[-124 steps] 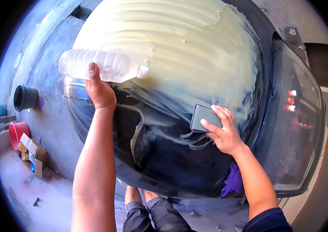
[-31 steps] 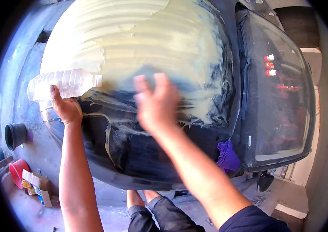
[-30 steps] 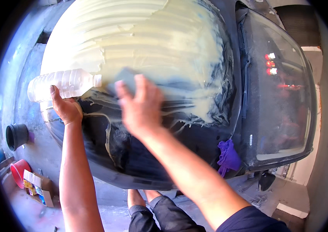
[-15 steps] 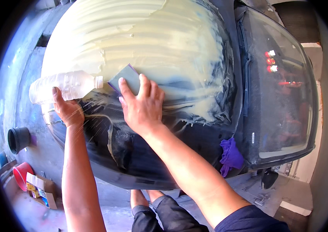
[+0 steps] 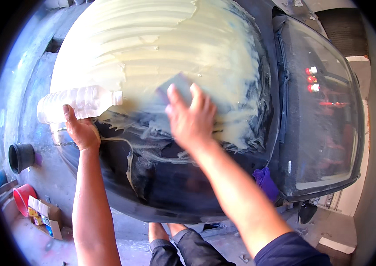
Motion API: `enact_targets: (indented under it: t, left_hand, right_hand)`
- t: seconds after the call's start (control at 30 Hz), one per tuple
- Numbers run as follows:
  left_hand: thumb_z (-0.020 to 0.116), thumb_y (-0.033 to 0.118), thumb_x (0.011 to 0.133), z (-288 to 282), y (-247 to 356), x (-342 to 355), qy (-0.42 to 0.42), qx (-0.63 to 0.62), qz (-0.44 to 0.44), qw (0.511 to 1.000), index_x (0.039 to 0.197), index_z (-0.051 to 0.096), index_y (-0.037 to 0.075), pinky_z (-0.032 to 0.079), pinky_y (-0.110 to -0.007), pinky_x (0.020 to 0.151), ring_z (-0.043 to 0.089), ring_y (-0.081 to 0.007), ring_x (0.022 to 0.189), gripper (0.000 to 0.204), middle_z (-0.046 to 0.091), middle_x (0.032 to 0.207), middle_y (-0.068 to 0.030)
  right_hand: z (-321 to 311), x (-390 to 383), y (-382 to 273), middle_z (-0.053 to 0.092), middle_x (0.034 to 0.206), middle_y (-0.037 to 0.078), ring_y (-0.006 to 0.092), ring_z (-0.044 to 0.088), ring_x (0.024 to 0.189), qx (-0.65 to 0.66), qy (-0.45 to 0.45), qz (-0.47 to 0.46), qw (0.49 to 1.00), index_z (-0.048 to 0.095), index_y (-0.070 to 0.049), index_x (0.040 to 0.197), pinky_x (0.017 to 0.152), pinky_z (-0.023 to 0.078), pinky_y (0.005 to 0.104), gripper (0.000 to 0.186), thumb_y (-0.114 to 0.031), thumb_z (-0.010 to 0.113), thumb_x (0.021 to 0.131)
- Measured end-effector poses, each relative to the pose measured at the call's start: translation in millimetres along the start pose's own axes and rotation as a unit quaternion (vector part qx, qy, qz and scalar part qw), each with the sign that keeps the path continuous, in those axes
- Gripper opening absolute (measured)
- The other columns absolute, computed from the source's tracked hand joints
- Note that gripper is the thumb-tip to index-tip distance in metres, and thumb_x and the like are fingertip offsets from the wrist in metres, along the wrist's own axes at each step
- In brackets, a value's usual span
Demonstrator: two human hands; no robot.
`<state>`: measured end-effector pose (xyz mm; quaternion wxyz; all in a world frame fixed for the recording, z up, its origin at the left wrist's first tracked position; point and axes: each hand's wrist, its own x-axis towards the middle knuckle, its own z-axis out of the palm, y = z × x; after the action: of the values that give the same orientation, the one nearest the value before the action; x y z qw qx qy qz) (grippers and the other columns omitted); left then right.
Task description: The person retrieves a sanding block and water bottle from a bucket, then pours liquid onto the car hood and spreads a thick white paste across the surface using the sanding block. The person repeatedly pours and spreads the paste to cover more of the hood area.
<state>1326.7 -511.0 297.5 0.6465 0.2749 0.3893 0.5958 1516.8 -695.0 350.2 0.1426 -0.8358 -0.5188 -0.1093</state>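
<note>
My left hand [image 5: 82, 133] is closed round a clear plastic bottle [image 5: 76, 104] that lies on its side in my grip, neck pointing right. My right hand [image 5: 191, 119], blurred by motion, presses a grey-purple piece of sandpaper [image 5: 173, 87] against the car hood [image 5: 179, 186], fingers over its near edge. A milky cream film [image 5: 152, 53] covers most of the hood, with streaks and runs. Closer to me the hood shows dark and wet, marked with pale drips. The bottle's neck is left of the sandpaper, apart from it.
A purple cloth [image 5: 265, 182] lies by the near corner of the windshield [image 5: 321, 111]. On the floor at left stand a black bucket [image 5: 20, 158], a red bucket [image 5: 23, 198] and an open cardboard box [image 5: 46, 217] with small packages. A side mirror [image 5: 307, 213] juts out at right.
My right hand has slid the sandpaper right across the hood. My left hand and the bottle have shifted slightly right, and the water spray below the bottle no longer shows.
</note>
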Motion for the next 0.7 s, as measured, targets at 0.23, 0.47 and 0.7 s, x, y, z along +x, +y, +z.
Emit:
enact_targets:
  t: [0.23, 0.47, 0.7]
  left_hand:
    - [0.054, 0.044, 0.098, 12, -4, -5, -0.018, 0.008, -0.001, 1.0, 0.137, 0.04, -0.006, 0.042, -0.04, 0.105, 0.051, -0.0263, 0.123, 0.065, 0.049, 0.135, -0.0153]
    - [0.054, 0.044, 0.098, -1, -1, -1, -0.006, 0.027, 0.017, 0.999, 0.136, 0.041, -0.006, 0.044, -0.039, 0.102, 0.052, -0.0259, 0.121, 0.065, 0.051, 0.134, -0.0153]
    - [0.054, 0.046, 0.097, 15, -4, -3, -0.016, 0.001, 0.015, 1.0, 0.136, 0.041, -0.006, 0.046, -0.04, 0.1, 0.054, -0.0263, 0.12, 0.066, 0.051, 0.133, -0.0152]
  right_hand:
    - [3, 54, 58, 0.045, 0.13, 0.023, 0.0397, 0.044, 0.116, -0.034, 0.012, 0.007, 0.999, 0.059, -0.026, 0.132, 0.096, 0.036, 0.0537, 0.044, -0.032, 0.062, 0.089]
    - [3, 19, 10, 0.045, 0.133, 0.021, 0.0404, 0.044, 0.12, 0.029, -0.04, -0.067, 0.997, 0.057, -0.033, 0.134, 0.099, 0.035, 0.0541, 0.048, -0.029, 0.066, 0.087]
    - [28, 132, 35, 0.045, 0.134, 0.019, 0.0401, 0.044, 0.119, 0.008, -0.005, -0.01, 1.0, 0.059, -0.029, 0.132, 0.098, 0.036, 0.0536, 0.044, -0.033, 0.063, 0.088]
